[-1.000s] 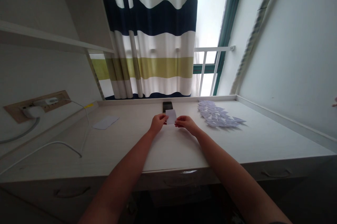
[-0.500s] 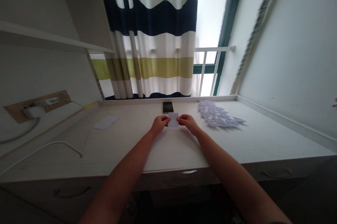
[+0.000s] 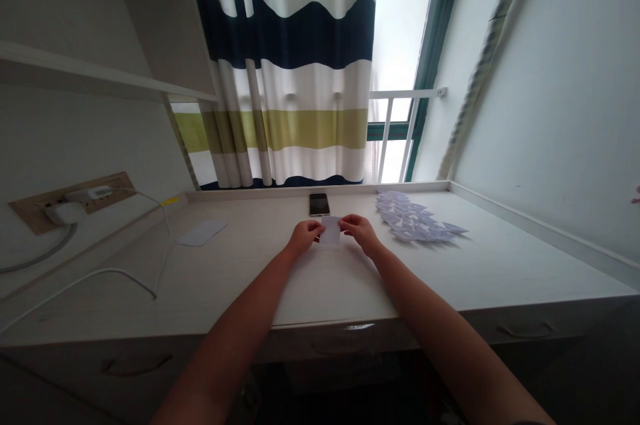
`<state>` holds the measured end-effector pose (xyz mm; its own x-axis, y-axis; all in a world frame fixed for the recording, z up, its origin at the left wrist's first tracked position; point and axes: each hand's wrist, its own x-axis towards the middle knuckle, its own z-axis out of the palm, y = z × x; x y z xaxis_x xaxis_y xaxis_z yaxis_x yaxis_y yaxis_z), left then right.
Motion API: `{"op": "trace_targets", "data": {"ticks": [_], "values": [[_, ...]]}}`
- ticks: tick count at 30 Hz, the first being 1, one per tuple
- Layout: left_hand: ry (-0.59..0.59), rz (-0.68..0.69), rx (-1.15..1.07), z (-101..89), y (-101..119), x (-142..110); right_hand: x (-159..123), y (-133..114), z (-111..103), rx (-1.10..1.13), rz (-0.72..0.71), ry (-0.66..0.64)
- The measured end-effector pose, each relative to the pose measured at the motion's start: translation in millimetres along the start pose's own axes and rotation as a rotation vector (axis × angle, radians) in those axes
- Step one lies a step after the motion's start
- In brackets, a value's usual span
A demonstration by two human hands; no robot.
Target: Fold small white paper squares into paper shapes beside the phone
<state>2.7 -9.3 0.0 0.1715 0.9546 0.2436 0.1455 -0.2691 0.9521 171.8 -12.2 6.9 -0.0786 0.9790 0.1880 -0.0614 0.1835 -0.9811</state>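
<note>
A small white rectangle of paper (image 3: 330, 230) is held between both hands above the desk, just in front of a dark phone (image 3: 319, 204). My left hand (image 3: 304, 236) pinches its left edge between thumb and fingers. On the opposite side, my right hand (image 3: 361, 233) grips the upper right edge in the same way. To the right lies a spread of folded white paper pieces (image 3: 413, 217) with pointed ends, overlapping in rows. Several flat white sheets (image 3: 202, 232) rest at the left of the desk.
The white desk (image 3: 325, 292) has a raised rim along its back and right side. A white cable (image 3: 163, 258) runs over its left part from a wall socket (image 3: 75, 202). Shelves hang at upper left. A striped curtain (image 3: 310, 85) and window stand behind.
The paper has shifted very slightly right and down. My right hand has moved a little upward along its edge. My left hand keeps its pinch, and the other items stay put.
</note>
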Motion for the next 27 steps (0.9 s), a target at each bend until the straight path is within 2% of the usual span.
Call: {"op": "trace_targets", "data": {"ticks": [6,12,21,24,27], "values": [[-0.008,-0.005,0.033,0.3,1.9,-0.8,-0.6,-2.4,-0.2,0.008,0.003,0.003],[-0.023,-0.015,0.045,0.8,3.2,-2.2,-0.7,-3.7,0.0,-0.032,-0.037,0.065],[-0.032,-0.035,0.005,0.5,2.4,-2.8,2.1,-1.0,-0.4,-0.038,-0.048,0.059],[-0.015,-0.042,-0.024,0.2,1.8,-2.3,1.1,-0.9,1.4,-0.010,-0.011,0.042],[0.029,-0.053,-0.079,-0.8,1.4,-2.0,-1.9,-2.3,3.6,0.014,0.073,-0.029]]}}
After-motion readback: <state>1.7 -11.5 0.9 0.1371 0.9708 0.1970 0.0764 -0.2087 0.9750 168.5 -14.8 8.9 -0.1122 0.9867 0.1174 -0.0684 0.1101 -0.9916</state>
